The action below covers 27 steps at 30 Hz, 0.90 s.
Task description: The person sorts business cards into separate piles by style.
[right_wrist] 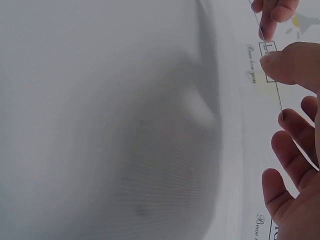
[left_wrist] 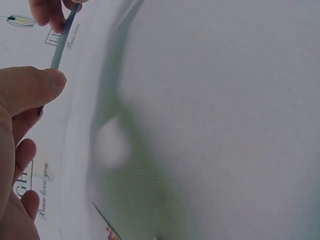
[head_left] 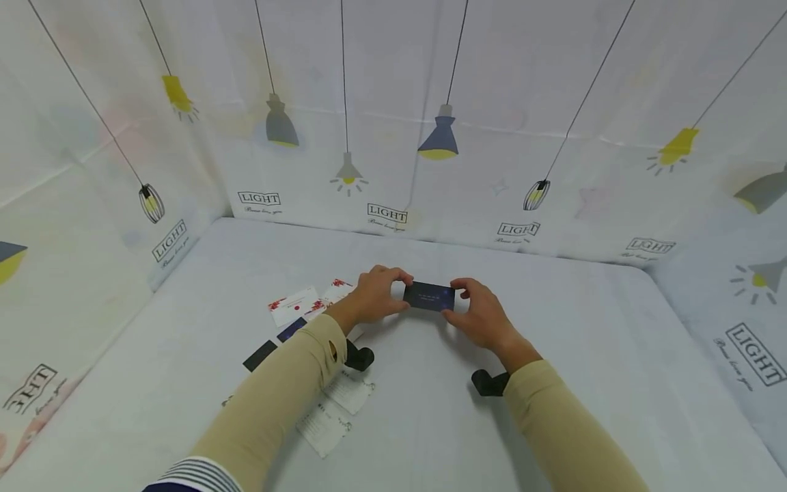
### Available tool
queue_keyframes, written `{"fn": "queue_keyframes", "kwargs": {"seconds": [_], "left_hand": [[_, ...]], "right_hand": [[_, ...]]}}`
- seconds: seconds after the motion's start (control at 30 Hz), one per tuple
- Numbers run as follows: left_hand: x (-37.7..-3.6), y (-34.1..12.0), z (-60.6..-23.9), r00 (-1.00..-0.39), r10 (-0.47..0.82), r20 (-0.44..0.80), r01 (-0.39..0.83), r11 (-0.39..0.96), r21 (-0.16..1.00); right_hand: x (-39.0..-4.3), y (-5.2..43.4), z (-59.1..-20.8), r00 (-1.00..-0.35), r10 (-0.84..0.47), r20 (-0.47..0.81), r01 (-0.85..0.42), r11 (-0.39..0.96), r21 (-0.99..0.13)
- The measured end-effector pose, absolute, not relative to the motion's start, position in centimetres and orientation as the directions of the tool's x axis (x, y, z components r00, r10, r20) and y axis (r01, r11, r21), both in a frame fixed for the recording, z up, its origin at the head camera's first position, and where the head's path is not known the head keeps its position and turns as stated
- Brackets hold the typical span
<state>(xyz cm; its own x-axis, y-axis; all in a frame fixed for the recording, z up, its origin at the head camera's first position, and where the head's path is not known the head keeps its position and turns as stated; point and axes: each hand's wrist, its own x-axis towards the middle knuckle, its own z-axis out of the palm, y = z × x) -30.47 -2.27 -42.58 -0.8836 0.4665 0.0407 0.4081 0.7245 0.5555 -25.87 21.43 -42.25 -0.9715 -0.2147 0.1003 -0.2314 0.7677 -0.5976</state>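
A dark card [head_left: 430,296] is held up above the white table [head_left: 584,355] between both hands. My left hand [head_left: 376,295] pinches its left end between thumb and fingers. My right hand [head_left: 476,311] pinches its right end the same way. In the left wrist view the card [left_wrist: 63,40] shows edge-on, with my thumb [left_wrist: 35,87] on its near end. In the right wrist view the card [right_wrist: 270,75] is a thin line under my thumb [right_wrist: 292,62], the other fingers spread loosely below.
Several cards lie on the table at the left: white ones with red marks [head_left: 295,305], dark ones [head_left: 259,355], and white printed ones [head_left: 335,406] near my left forearm. White sheets printed with lamps wall the table in on three sides.
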Motion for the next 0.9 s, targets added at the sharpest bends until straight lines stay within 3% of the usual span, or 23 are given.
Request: {"fn": "queue_keyframes", "kwargs": {"seconds": [0.63,0.9], "left_hand": [[-31.8,-1.2,-43.7,-0.900,0.435,0.008,0.352,0.717,0.601],[-32.1,-0.6,-43.9,-0.899,0.438,-0.023,0.352,0.752,0.557]], "right_hand": [[-27.2,22.6,-43.1,-0.979,-0.191,0.076,-0.196,0.758,-0.622],[-27.7,22.8,-43.8,-0.978,-0.194,0.077,-0.200,0.767,-0.609]]}}
